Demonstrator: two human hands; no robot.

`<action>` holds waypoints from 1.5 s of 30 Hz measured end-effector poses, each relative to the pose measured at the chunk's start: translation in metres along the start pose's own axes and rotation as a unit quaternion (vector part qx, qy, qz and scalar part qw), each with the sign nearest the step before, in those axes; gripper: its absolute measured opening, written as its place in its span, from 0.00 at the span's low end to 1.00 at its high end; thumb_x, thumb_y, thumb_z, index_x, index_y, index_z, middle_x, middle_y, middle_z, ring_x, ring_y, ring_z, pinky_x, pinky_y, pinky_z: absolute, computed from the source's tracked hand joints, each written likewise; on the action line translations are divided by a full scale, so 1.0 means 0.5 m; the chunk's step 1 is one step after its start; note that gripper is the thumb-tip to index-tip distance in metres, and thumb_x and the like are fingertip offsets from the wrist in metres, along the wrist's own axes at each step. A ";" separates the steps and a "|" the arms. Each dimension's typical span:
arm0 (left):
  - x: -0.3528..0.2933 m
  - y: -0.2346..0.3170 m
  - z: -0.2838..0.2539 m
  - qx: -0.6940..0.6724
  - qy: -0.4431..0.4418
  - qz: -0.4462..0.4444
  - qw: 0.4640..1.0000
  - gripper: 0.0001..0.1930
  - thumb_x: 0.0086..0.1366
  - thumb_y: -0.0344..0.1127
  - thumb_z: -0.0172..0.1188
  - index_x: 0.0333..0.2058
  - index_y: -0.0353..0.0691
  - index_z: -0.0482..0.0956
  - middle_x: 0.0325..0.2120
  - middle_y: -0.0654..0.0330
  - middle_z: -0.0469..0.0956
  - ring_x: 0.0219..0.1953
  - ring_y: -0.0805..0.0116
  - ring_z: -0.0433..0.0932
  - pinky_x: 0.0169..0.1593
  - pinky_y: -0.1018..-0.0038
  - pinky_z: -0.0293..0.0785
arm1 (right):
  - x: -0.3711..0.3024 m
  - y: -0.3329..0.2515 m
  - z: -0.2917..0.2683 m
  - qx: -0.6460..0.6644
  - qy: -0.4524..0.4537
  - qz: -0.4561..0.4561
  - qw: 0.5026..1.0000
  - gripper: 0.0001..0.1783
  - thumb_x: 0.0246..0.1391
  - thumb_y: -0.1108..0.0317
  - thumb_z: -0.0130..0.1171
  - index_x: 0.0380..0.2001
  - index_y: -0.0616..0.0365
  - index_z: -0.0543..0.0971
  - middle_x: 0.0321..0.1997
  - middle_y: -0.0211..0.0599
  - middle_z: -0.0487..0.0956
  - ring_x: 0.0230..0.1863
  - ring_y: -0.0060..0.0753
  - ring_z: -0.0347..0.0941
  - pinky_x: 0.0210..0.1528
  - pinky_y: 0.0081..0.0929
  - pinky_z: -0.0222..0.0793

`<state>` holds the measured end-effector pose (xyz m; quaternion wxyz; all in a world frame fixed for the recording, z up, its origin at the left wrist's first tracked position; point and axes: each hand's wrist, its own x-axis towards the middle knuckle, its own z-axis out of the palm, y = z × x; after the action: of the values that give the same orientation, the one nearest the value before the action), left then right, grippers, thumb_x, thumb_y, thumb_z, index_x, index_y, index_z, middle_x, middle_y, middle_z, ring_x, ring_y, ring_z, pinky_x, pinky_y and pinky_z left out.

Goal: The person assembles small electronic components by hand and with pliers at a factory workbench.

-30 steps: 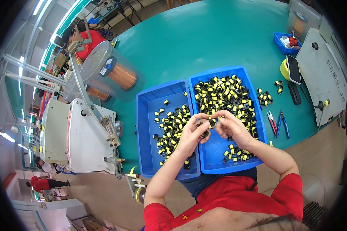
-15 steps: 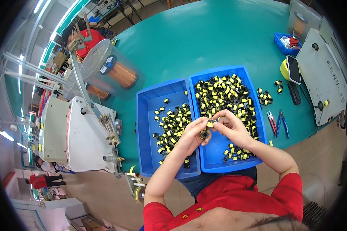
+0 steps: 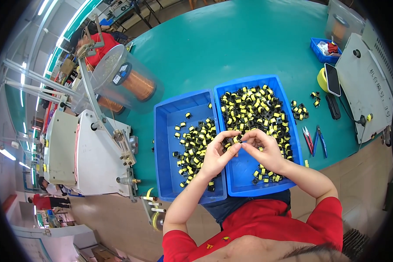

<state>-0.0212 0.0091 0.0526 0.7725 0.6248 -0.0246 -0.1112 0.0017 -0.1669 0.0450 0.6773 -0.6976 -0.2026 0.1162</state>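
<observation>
Over the inner walls of two blue bins, my left hand [image 3: 219, 156] and my right hand [image 3: 267, 153] meet at the fingertips. Between them is a small black bobbin [image 3: 237, 139] wrapped in yellow tape, partly covered by the fingers. Another dark piece shows in the curl of my left fingers, too hidden to make out fully. The right-hand bin [image 3: 241, 177] is heaped with such bobbins at its far side, with a smaller group at its near right. Fewer bobbins lie in the left-hand bin [image 3: 168, 131], mostly toward its right side.
Right of the bins lie blue-handled pliers [image 3: 322, 142], red-handled cutters [image 3: 309, 140], loose bobbins [image 3: 299, 110] and a phone [image 3: 332, 79]. A white machine [image 3: 102, 153] and a clear tub with a copper wire spool [image 3: 138, 85] stand left. Farther off is another person in red [image 3: 101, 51].
Both hands have turned, and their fingertips are closer together around the bobbin. My left thumb now points up against it. The bins have stayed in place.
</observation>
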 end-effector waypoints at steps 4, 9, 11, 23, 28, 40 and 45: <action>0.003 -0.007 -0.002 0.002 0.015 0.002 1.000 0.16 0.59 0.29 0.59 0.46 0.35 0.70 0.32 0.64 0.72 0.31 0.80 0.70 0.33 0.83 0.69 | 0.001 0.002 -0.004 -0.030 0.006 -0.016 0.999 0.08 0.52 0.75 0.55 0.36 0.62 0.72 0.30 0.28 0.71 0.28 0.12 0.67 0.29 0.13 0.62; 0.005 -0.015 0.002 0.059 0.034 0.058 0.996 0.15 0.56 0.27 0.61 0.44 0.34 0.72 0.34 0.63 0.73 0.32 0.79 0.71 0.34 0.83 0.70 | 0.007 0.008 -0.006 -0.045 0.019 -0.054 0.997 0.07 0.52 0.75 0.55 0.35 0.64 0.72 0.32 0.30 0.69 0.28 0.14 0.67 0.28 0.13 0.63; 0.003 -0.012 0.003 0.047 0.034 0.044 0.997 0.15 0.56 0.26 0.61 0.43 0.34 0.72 0.34 0.63 0.73 0.32 0.79 0.71 0.36 0.82 0.70 | 0.006 0.007 -0.006 -0.047 0.025 -0.054 0.997 0.06 0.52 0.74 0.55 0.34 0.64 0.72 0.32 0.31 0.69 0.29 0.15 0.67 0.28 0.13 0.63; 0.006 -0.039 0.008 0.201 0.051 0.165 0.964 0.12 0.56 0.21 0.59 0.40 0.32 0.73 0.34 0.62 0.70 0.32 0.80 0.69 0.32 0.83 0.73 | -0.006 0.005 0.012 -0.125 0.071 -0.083 0.986 0.06 0.55 0.72 0.51 0.29 0.62 0.68 0.25 0.35 0.65 0.20 0.24 0.60 0.23 0.24 0.58; 0.001 -0.040 0.011 0.206 0.059 0.165 0.963 0.12 0.56 0.23 0.59 0.40 0.32 0.73 0.33 0.62 0.71 0.32 0.79 0.70 0.31 0.83 0.71 | -0.008 0.005 0.008 -0.112 0.060 -0.078 0.989 0.05 0.55 0.72 0.51 0.29 0.62 0.68 0.26 0.35 0.65 0.21 0.23 0.62 0.23 0.22 0.59; 0.002 -0.023 0.009 0.051 0.047 0.089 0.994 0.14 0.57 0.26 0.60 0.43 0.34 0.73 0.34 0.63 0.71 0.32 0.77 0.71 0.36 0.82 0.68 | -0.003 0.003 -0.001 -0.027 0.020 -0.097 0.995 0.05 0.54 0.75 0.53 0.34 0.62 0.68 0.36 0.33 0.64 0.32 0.19 0.64 0.31 0.15 0.64; 0.003 -0.019 0.008 0.265 0.040 0.217 0.939 0.13 0.58 0.26 0.58 0.43 0.34 0.72 0.37 0.59 0.72 0.37 0.73 0.70 0.41 0.78 0.68 | -0.003 0.005 0.000 -0.029 0.018 -0.097 0.995 0.06 0.53 0.76 0.53 0.33 0.62 0.67 0.35 0.33 0.63 0.33 0.20 0.64 0.31 0.15 0.64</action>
<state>-0.0216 0.0032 0.0443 0.5844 0.7905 -0.1572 0.0944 0.0006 -0.1674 0.0424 0.6680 -0.6963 -0.2604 0.0318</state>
